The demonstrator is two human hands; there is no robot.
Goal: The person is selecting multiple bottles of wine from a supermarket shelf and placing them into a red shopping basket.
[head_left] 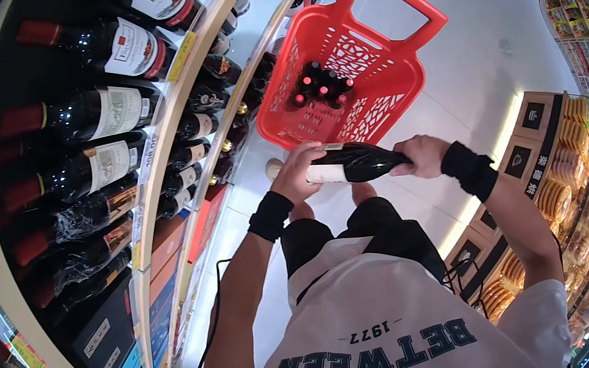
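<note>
A dark wine bottle (361, 163) with a pale label lies level across the front of my body, held in both hands. My left hand (297, 173) wraps the base end and part of the label. Around the neck end, my right hand (421, 156) is closed, hiding the bottle's top. Just beyond the bottle stands a red shopping basket (413, 86) with its long handle raised. Several dark bottles (321, 85) with red or dark caps stand together at the bottom of the basket.
On the left, curved shelves (177, 87) carry several rows of wine bottles (120, 109), with boxes (115, 336) lower down. Packaged baked goods (559, 198) fill a display at the right. Snack packets (581, 12) hang farther back. Pale tiled floor (483, 41) lies between.
</note>
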